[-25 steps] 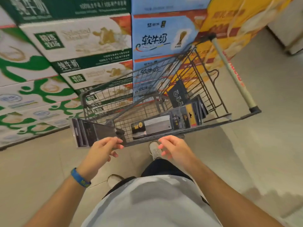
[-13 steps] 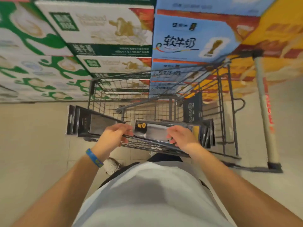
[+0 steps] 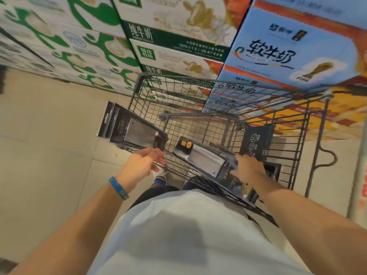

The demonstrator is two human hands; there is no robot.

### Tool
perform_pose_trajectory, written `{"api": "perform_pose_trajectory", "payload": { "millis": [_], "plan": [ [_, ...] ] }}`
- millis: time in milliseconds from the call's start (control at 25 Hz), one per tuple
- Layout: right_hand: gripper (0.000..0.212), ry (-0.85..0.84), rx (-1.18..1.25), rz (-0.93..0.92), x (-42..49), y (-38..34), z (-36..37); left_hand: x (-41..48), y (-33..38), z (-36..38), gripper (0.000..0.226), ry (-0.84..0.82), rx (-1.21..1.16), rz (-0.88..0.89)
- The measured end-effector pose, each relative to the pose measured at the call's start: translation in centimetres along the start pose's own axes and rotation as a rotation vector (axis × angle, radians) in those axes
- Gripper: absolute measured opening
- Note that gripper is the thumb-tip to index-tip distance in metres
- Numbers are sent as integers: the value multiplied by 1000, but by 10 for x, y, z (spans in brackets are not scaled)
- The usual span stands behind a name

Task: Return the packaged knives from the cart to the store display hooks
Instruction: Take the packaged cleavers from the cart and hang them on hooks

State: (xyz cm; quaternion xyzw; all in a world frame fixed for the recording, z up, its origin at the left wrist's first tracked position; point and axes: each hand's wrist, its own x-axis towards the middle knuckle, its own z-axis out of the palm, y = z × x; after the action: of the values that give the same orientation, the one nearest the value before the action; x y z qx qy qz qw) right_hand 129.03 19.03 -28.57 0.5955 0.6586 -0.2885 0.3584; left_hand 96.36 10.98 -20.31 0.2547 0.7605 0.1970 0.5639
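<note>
1. Head view shows the left hand (image 3: 142, 165) closed on the near end of a stack of packaged knives (image 3: 132, 129), which juts out past the left rim of the cart (image 3: 234, 116).
2. The right hand (image 3: 249, 168) grasps a second knife pack (image 3: 206, 157) by its near end, lifted at a slant over the cart's near rim.
3. More packs (image 3: 256, 141) stand on edge against the cart's right wall, so the job is, I judge, at its collecting stage.
4. To do this step well, lift the right pack clear of the wire mesh before swinging it, with its hang hole free for the hook.
5. Keep each grip on the card edge, away from the blade window.
6. Milk cartons (image 3: 178, 46) are stacked hard against the cart's far side; no room there.
7. Open floor (image 3: 49, 145) lies past the cart's left rim, the easier way to turn.
8. No display hooks are in view.
</note>
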Motion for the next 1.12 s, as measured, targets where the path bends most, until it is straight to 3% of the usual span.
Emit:
{"api": "perform_pose_trajectory", "payload": {
  "millis": [320,720,960,1120],
  "plan": [
    [46,209,162,45,-1,6,17,12,15,5,24,-93,90,45],
    [40,192,133,56,-1,4,21,11,23,12,22,-154,216,82],
    [27,167,428,108,-3,9,9,9,20,13,23,-134,233,76],
    [24,131,342,13,-7,2,2,9,16,12,24,-152,252,75]
  ]
}}
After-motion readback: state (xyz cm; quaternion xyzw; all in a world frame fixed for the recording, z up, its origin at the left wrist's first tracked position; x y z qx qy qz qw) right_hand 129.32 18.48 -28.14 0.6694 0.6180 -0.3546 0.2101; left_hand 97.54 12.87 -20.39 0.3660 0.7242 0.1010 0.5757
